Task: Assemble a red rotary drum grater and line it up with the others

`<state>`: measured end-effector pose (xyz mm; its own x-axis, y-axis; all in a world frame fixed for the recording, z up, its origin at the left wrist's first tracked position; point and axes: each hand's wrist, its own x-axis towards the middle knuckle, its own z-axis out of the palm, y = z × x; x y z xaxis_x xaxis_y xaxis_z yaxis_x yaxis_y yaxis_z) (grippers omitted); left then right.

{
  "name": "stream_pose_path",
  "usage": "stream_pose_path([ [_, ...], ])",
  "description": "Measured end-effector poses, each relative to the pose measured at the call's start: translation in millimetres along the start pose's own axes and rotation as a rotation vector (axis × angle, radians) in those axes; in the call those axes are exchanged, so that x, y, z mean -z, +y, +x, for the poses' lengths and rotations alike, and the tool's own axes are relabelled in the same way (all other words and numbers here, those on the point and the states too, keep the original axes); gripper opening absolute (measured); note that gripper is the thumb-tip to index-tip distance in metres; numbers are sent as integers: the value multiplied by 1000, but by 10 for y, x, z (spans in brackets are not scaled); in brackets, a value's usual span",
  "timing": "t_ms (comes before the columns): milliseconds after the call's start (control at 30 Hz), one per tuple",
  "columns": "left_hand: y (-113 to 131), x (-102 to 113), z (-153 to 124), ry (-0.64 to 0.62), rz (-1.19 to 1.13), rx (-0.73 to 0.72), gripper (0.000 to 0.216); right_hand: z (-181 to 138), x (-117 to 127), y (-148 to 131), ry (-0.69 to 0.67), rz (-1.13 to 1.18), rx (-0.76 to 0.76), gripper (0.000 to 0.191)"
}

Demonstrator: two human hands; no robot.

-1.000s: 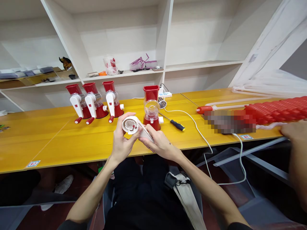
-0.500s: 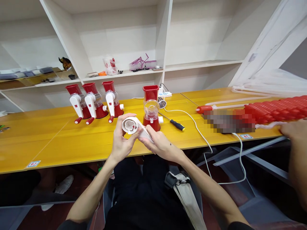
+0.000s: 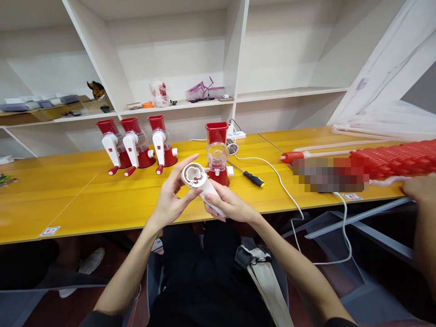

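Both hands are on a white crank handle (image 3: 206,187), its round hollow end turned up toward me. My left hand (image 3: 170,197) curves around that round end, the thumb low and the fingers behind it. Lower down, my right hand (image 3: 233,203) is closed around the handle's arm. Just beyond the hands stands a red drum grater (image 3: 217,131) with a clear middle and no crank on its front. Farther left on the table are several assembled red graters (image 3: 164,147), each with a white crank.
A screwdriver (image 3: 254,178) lies right of the near grater, beside a white cable (image 3: 279,175). Red braided material (image 3: 391,159) covers the right side of the table (image 3: 119,200), where another person's arm (image 3: 422,204) reaches in. Shelves (image 3: 293,94) rise behind.
The crank handle has shifted slightly right, and its round end has tipped further up toward me. My left hand has loosened, its fingers straighter around the round end. The view has shifted slightly.
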<state>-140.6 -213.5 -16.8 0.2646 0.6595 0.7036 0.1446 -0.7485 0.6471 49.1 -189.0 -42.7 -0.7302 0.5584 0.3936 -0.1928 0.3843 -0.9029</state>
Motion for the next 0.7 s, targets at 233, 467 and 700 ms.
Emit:
stream_pose_path([
  [233,-24,11,-13,-8,-112,25,64,10,5,69,-89,221,-28,41],
  [467,4,-84,-28,95,-60,34,54,6,-10,62,-54,176,5,39],
  [700,25,-100,-35,113,-7,28,50,0,0,100,-24,97,46,35],
])
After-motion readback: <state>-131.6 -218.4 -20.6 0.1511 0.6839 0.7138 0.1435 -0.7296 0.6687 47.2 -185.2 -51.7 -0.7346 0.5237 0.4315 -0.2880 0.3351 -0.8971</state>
